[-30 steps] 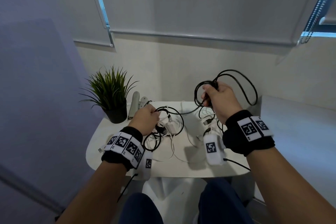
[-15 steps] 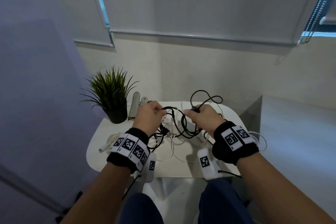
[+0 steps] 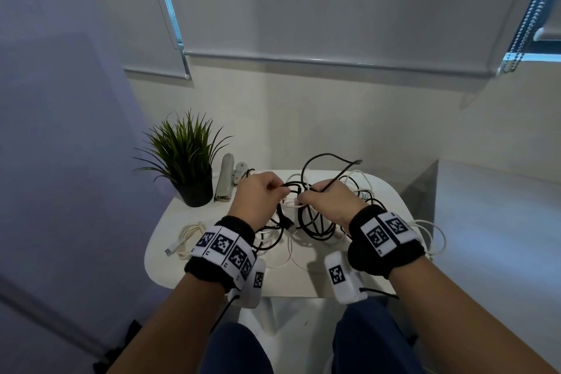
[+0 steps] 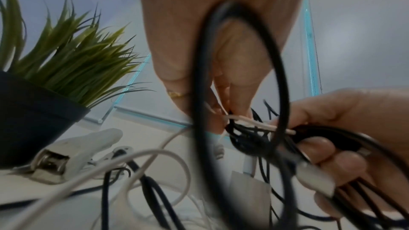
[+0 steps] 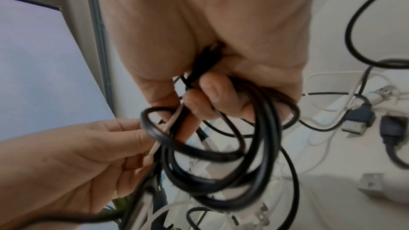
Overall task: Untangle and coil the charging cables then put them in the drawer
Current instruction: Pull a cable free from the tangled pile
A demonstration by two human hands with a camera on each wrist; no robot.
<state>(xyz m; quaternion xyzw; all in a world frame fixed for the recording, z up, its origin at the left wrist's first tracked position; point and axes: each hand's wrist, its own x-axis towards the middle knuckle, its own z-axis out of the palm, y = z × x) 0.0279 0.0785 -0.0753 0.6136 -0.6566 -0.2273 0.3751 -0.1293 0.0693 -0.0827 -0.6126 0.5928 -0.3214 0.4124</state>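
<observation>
A tangle of black and white charging cables lies on the small white table (image 3: 158, 255). My right hand (image 3: 305, 198) grips a bundle of black cable loops (image 5: 221, 148) just above the table, and one loose black end (image 3: 353, 162) sticks up behind it. My left hand (image 3: 280, 190) sits right beside it, its thumb and fingertips (image 4: 223, 116) pinching a strand of the same black cable (image 4: 240, 69) where a white cable crosses it. A coiled white cable (image 3: 189, 235) lies apart at the table's left edge. No drawer is in view.
A potted plant (image 3: 185, 161) and a white clip-like device (image 3: 226, 176) stand at the table's back left. Loose white cables (image 3: 434, 237), USB plugs (image 5: 358, 120) and a white power adapter (image 5: 376, 186) lie on the right. A wall and window blinds stand behind.
My right hand came down and leftward from its raised spot, bringing the black loops to meet my left hand. The left hand rose slightly and now pinches the cable at the bundle.
</observation>
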